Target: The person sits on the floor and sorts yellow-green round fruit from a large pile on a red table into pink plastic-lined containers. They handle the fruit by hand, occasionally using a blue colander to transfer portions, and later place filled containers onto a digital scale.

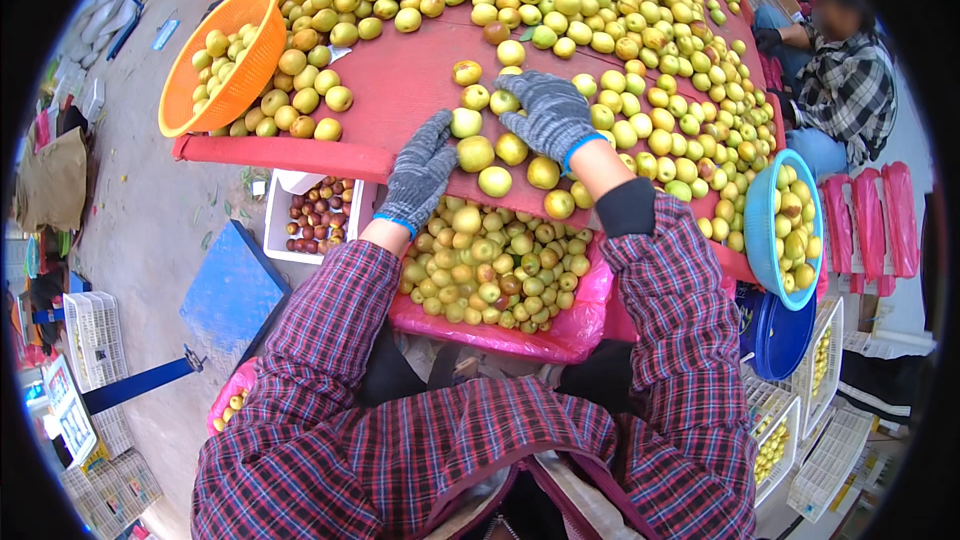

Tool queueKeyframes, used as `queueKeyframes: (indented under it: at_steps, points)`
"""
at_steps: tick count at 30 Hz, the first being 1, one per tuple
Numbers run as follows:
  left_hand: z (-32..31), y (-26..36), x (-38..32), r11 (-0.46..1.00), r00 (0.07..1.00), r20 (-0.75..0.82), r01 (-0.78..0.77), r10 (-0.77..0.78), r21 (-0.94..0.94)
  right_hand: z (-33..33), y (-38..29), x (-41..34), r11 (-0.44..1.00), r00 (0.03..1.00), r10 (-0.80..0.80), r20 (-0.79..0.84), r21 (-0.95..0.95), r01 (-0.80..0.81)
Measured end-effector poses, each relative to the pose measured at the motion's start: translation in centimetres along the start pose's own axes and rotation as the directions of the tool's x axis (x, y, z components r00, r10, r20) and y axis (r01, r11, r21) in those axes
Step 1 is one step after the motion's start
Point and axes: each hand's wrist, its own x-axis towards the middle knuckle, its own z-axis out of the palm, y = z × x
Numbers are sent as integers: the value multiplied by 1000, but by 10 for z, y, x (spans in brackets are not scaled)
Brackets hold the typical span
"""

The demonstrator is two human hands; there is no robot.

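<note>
Yellow-green jujube-like fruits (570, 4) are heaped on a red table (420, 60). My left hand (421, 169), in a grey knit glove, lies at the table's near edge, its fingers stretched beside a small group of fruits (475, 154). My right hand (547, 116), gloved alike, reaches over the fruits from the right with bent fingertips at one fruit (505, 101); whether it grips any is unclear. Below the near edge, a container lined with pink plastic (510, 337) holds many similar fruits (487, 262). An orange plastic basket (259, 37) with fruits stands tilted at the table's left.
A light-blue basket (757, 225) of fruits stands at the table's right edge. A white foam box (281, 240) with dark red fruits and a blue platform scale (232, 285) are at left. Another person (847, 82) sits at far right. White crates (780, 420) stand lower right.
</note>
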Motion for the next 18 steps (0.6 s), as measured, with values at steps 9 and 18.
queueKeyframes:
  at_steps: [9, 18]
  points:
    - [5, -7, 16, 929, 977, 74, -215, 202, 302, 8, -5, -5, 994, 995, 15, -97, 105, -5]
    - [-3, -26, 35, 688, 821, 354, -570, 448, 449, -84, 50, -227, 681, 376, 630, -679, 716, 152]
